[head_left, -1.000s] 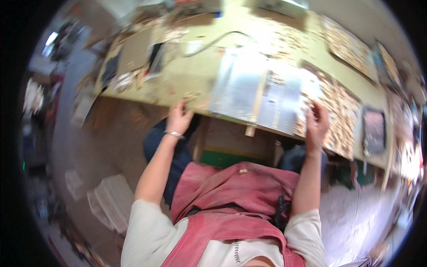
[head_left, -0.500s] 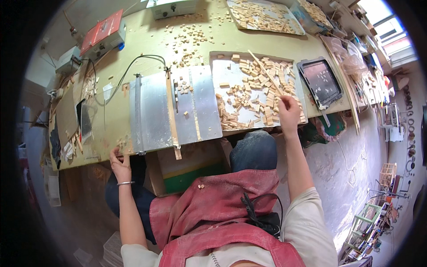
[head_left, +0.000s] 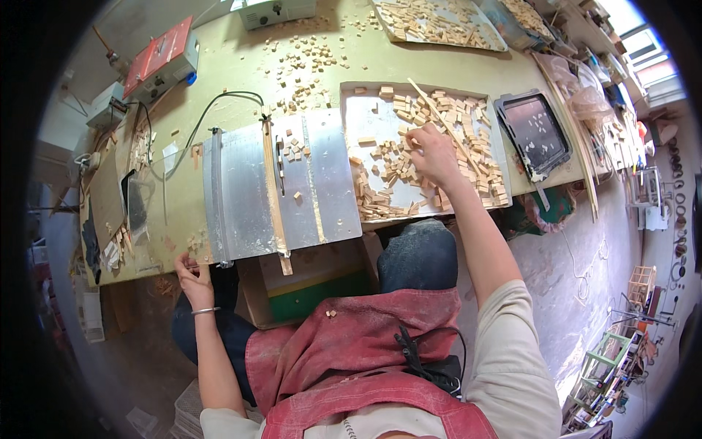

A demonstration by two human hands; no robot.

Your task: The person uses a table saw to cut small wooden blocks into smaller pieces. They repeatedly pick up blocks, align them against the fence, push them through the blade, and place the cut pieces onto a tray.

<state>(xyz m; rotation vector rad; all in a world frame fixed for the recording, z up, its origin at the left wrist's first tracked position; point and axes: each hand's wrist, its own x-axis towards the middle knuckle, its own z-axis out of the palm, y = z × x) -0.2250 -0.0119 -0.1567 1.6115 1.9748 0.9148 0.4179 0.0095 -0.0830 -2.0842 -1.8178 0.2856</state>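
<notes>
My right hand (head_left: 434,156) reaches over a shallow white tray (head_left: 374,194) of small wooden blocks (head_left: 439,167). Its fingers are bent and drawn together at the blocks; whatever they grip is hidden. Under and beside this hand, a thin wooden strip (head_left: 443,121) lies slantwise across the blocks. At the near left table edge rests my left hand (head_left: 195,284), fingers slightly apart, holding nothing I can see. Between the hands sits a metal saw table (head_left: 248,194) with a slotted blade opening, a wooden guide strip (head_left: 276,208) and a few loose blocks (head_left: 295,149).
Many small blocks (head_left: 303,69) are scattered behind the saw table. A second tray (head_left: 409,36) of blocks stands at the back. A black tray (head_left: 537,128) with pale bits lies right. Cables loop behind the plate, near a red-topped box (head_left: 157,58). A box (head_left: 318,300) sits below.
My right hand has moved left and farther in, from the tray's right side to its middle. My left hand stays at the table edge. The view has shifted slightly.
</notes>
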